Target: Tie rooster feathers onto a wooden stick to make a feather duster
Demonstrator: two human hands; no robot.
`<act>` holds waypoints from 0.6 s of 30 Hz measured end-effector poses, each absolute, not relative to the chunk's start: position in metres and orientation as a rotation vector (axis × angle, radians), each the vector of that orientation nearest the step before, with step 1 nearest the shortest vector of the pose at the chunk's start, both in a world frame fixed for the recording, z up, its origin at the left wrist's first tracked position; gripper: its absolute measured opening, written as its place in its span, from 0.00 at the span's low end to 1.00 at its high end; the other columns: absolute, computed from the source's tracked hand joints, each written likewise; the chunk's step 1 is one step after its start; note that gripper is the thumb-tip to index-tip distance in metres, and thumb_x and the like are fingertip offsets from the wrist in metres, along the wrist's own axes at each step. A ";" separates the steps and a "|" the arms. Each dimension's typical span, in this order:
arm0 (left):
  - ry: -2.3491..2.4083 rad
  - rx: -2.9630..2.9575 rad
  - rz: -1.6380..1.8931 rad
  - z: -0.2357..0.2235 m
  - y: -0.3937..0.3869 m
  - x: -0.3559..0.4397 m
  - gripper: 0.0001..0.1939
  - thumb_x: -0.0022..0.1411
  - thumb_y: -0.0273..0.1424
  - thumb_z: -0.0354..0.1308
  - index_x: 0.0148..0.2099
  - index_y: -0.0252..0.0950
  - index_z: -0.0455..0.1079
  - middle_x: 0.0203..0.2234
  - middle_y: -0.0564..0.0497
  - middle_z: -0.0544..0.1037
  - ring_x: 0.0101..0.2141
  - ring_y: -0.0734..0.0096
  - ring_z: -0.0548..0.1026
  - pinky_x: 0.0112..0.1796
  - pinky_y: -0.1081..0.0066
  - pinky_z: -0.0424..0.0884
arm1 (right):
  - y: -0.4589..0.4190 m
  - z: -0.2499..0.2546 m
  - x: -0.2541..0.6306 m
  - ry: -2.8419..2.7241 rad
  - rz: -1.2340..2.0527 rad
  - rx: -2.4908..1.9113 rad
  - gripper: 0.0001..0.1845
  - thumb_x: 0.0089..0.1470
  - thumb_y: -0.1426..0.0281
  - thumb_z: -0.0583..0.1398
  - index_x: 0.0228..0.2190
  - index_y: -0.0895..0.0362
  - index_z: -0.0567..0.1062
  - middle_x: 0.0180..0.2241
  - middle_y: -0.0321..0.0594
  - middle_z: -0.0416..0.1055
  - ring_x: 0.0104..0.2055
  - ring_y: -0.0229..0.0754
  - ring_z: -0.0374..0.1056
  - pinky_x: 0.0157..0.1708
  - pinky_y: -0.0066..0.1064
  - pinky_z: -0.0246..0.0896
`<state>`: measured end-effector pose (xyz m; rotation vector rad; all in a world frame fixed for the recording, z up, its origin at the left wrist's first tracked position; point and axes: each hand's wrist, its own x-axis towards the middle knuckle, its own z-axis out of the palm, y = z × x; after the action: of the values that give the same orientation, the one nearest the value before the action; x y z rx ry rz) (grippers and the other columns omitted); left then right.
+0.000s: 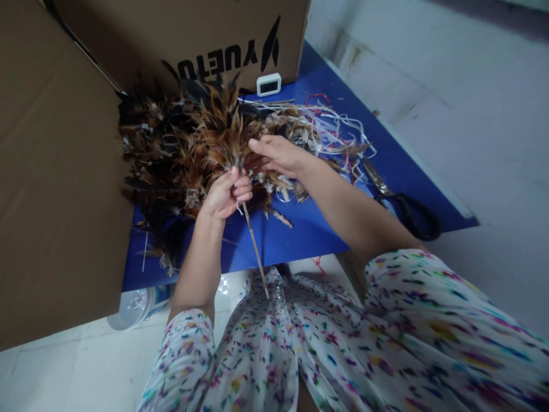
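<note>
My left hand [229, 191] is closed round the stick of a feather duster [229, 131], just below its brown and black feathers. The bare lower part of the stick [255, 246] slants down past the table edge. A bit of white string dangles by the left fingers. My right hand [277, 154] is beside the base of the feathers with its fingers stretched out, thumb apart. Its fingertips are partly hidden at the feathers, so I cannot tell how firmly they touch. Behind and left of the hands lies a heap of loose feathers [167, 149].
Large cardboard boxes [64, 171] stand left and behind. A small white digital clock [269, 84] leans near the back box. White and red strings [338, 131] lie tangled on the blue table [309, 229]; black-handled scissors [403, 206] rest at the right. A clear bucket [131, 309] stands below.
</note>
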<state>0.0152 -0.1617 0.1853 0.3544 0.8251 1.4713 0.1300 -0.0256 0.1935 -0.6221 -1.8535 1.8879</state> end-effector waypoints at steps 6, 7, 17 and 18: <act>0.893 0.267 1.605 0.191 -0.163 0.002 0.11 0.67 0.34 0.53 0.32 0.34 0.65 0.18 0.59 0.57 0.15 0.86 0.54 0.16 0.82 0.55 | -0.013 0.174 0.173 -2.504 0.930 -0.478 0.10 0.49 0.75 0.60 0.34 0.57 0.79 0.35 0.41 0.73 0.39 0.43 0.68 0.45 0.36 0.61; 0.904 0.263 1.620 0.191 -0.163 0.002 0.11 0.67 0.34 0.54 0.32 0.34 0.65 0.18 0.59 0.57 0.15 0.86 0.54 0.16 0.82 0.55 | -0.017 0.168 0.177 -2.613 0.795 -0.396 0.14 0.48 0.77 0.59 0.37 0.57 0.79 0.38 0.43 0.73 0.43 0.45 0.67 0.47 0.37 0.60; 0.933 0.295 1.626 0.187 -0.162 0.003 0.11 0.67 0.34 0.53 0.32 0.33 0.65 0.18 0.59 0.56 0.15 0.87 0.54 0.17 0.82 0.55 | -0.026 0.145 0.173 -2.296 0.995 -0.615 0.09 0.55 0.65 0.57 0.32 0.57 0.75 0.32 0.41 0.72 0.36 0.42 0.67 0.40 0.35 0.61; 0.930 0.293 1.626 0.187 -0.163 0.002 0.11 0.67 0.34 0.53 0.32 0.33 0.65 0.18 0.59 0.56 0.15 0.87 0.54 0.17 0.82 0.55 | -0.025 0.147 0.174 -2.154 1.144 -0.708 0.09 0.54 0.63 0.58 0.32 0.56 0.73 0.30 0.39 0.71 0.33 0.41 0.67 0.37 0.34 0.62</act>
<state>0.0025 -0.1626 0.1872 0.2929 0.9297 1.6260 0.1741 -0.0249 0.1471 -0.7076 -2.1542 1.1436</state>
